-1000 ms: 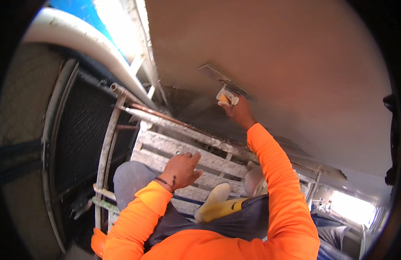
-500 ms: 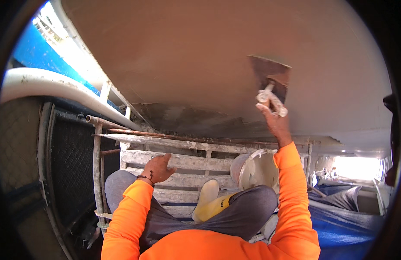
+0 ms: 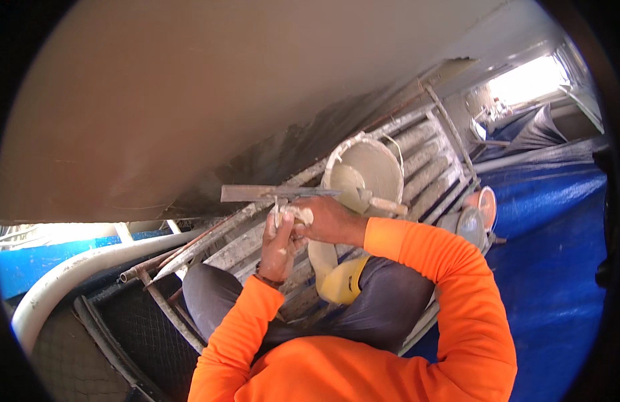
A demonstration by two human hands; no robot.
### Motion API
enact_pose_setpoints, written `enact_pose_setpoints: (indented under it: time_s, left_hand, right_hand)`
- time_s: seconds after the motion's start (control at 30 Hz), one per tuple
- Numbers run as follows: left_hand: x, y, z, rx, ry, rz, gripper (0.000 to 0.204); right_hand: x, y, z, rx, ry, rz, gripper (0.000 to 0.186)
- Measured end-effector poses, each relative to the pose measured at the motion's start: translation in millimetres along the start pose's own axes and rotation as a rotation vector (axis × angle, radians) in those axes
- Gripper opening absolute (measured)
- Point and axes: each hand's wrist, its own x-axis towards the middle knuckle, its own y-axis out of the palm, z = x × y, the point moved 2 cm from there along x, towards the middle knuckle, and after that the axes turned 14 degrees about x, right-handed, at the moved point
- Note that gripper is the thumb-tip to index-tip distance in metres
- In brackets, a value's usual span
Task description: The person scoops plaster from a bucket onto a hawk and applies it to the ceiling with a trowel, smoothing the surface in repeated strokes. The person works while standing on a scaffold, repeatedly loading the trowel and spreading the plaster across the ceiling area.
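Note:
In front of my body both my hands come together at the plaster-smeared handle of a flat plastering trowel. Its blade is seen nearly edge-on above the knuckles. My left hand is closed about the handle from below, the thumb pointing up. From the right, my right hand is also closed at the handle, its fingers partly hidden. Just beyond sits a white bucket holding wet grey plaster. A smaller tool with a pale, crusted handle rests in it, its handle toward my right forearm.
A smooth plastered surface slopes close overhead and ahead. I sit on a slatted, plaster-stained platform with metal rails. A white curved pipe runs at left. Blue sheeting spreads at right, beside an orange-rimmed container.
My right hand has brought the trowel down from the plastered surface to my front. My left hand has risen from the slats to its handle. The view has turned right.

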Motion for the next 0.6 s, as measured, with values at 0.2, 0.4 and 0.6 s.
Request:
enact_pose_setpoints:
  time_s: [0.2,0.4,0.6]
  left_hand:
    - [14,15,-6,0.107,-0.062,-0.096,0.031]
    - [25,-4,1,0.189,0.01,-0.118,0.03]
    - [31,-45,7,0.3,-0.067,-0.137,0.016]
  right_hand:
    - [-3,-4,-11,0.154,0.154,-0.099,0.031]
    - [-27,-72,-53,0.216,0.098,-0.061,0.028]
    - [-84,-112,-179,-1.038,0.68,0.147,0.06]
